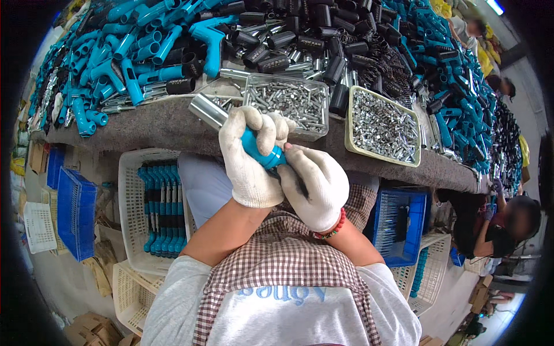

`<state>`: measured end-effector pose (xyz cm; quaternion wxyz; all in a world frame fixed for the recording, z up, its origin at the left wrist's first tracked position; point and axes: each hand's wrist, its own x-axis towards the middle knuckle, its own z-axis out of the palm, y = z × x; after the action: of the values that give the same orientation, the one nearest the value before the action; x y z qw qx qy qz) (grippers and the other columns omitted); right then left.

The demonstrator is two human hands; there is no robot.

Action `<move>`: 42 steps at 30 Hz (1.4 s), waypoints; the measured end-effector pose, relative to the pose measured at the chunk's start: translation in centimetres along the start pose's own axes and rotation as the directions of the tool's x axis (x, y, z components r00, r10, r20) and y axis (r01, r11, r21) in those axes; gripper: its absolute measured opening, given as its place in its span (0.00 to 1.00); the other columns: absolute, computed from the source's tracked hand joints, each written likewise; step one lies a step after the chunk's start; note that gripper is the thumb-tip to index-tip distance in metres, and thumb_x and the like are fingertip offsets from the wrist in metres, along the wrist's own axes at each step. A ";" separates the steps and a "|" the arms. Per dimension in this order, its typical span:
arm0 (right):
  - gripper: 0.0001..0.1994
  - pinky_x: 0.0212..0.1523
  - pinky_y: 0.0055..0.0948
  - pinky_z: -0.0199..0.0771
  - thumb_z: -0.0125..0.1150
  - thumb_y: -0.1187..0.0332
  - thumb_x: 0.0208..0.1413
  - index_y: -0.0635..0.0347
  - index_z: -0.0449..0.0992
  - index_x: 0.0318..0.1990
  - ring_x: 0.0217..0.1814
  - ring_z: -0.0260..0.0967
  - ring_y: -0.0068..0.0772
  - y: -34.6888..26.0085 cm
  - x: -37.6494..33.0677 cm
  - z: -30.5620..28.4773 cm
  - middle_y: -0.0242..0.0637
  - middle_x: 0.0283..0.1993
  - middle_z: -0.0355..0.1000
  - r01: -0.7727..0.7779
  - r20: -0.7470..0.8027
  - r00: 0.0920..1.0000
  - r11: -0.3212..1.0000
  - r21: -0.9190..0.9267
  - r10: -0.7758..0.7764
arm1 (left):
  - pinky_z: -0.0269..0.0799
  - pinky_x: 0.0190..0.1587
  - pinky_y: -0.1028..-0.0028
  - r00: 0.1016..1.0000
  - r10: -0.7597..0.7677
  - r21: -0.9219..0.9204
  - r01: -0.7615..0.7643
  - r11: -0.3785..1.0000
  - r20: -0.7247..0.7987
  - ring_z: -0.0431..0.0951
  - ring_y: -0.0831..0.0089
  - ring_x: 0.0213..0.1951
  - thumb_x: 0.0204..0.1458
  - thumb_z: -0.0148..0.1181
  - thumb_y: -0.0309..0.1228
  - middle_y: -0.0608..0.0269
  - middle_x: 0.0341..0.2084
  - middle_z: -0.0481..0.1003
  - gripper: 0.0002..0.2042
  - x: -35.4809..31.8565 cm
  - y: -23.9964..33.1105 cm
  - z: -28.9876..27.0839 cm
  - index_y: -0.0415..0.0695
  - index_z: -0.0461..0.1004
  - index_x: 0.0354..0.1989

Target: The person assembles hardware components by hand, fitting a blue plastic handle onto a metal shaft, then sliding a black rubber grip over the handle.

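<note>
Both of my hands wear white knit gloves and meet over my lap, just in front of the bench edge. My left hand [249,167] is wrapped round a teal tool handle [258,149], with a shiny metal tube [208,111] sticking out toward the upper left. At the handle's lower end, my right hand [318,187] has its fingers closed; dark smudges mark the glove, and what lies in them is hidden. Beyond my hands stand a clear tray [311,135] of small metal pins and a cream tray [381,157] of short metal pieces.
Teal pistol-shaped housings [210,43], black sleeves [271,63] and dark springs [389,72] heap up along the carpeted bench [156,130]. A white crate [128,213] of teal-handled tools stands at left, a blue crate [418,225] at right. Another person [490,225] works far right.
</note>
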<state>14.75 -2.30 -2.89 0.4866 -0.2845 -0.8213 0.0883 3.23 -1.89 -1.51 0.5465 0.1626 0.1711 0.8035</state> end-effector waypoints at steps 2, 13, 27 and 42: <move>0.17 0.35 0.33 0.75 0.70 0.74 0.41 0.62 0.77 0.42 0.36 0.75 0.40 -0.5 0.2 0.1 0.40 0.39 0.76 -0.037 0.003 0.999 0.999 -0.007 0.037 | 0.63 0.45 0.71 1.000 -0.003 -0.013 0.003 1.000 -0.004 0.53 0.76 0.23 0.62 0.42 0.46 0.75 0.09 0.51 0.18 0.1 0.2 0.0 0.53 0.55 0.20; 0.17 0.35 0.32 0.76 0.71 0.70 0.41 0.61 0.79 0.41 0.36 0.76 0.38 -1.3 1.1 -0.7 0.39 0.37 0.77 -0.116 0.125 0.984 0.991 -0.071 0.125 | 0.63 0.42 0.68 0.998 0.013 -0.061 -0.009 0.998 0.068 0.56 0.73 0.23 0.59 0.42 0.40 0.73 0.09 0.55 0.15 0.2 0.8 -0.7 0.51 0.58 0.19; 0.18 0.37 0.32 0.75 0.72 0.70 0.40 0.61 0.79 0.42 0.37 0.76 0.39 -0.9 0.6 -1.5 0.40 0.40 0.77 -0.004 0.126 0.992 0.996 -0.084 0.015 | 0.60 0.38 0.71 0.998 0.008 0.075 -0.013 0.997 0.066 0.53 0.76 0.20 0.61 0.40 0.45 0.75 0.07 0.53 0.18 -0.1 0.5 0.2 0.53 0.53 0.19; 0.16 0.35 0.31 0.76 0.72 0.70 0.41 0.62 0.80 0.40 0.35 0.77 0.40 -1.7 1.0 -3.0 0.43 0.38 0.77 -0.119 0.138 0.983 0.992 -0.037 0.123 | 0.59 0.36 0.71 0.992 0.010 0.090 -0.021 0.996 0.123 0.53 0.76 0.19 0.58 0.43 0.44 0.74 0.06 0.53 0.18 -0.4 0.3 1.2 0.53 0.52 0.17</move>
<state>16.31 -3.52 0.13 0.4174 -0.3338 -0.8358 0.1256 3.69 -2.20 -0.32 0.5416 0.2376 0.1725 0.7877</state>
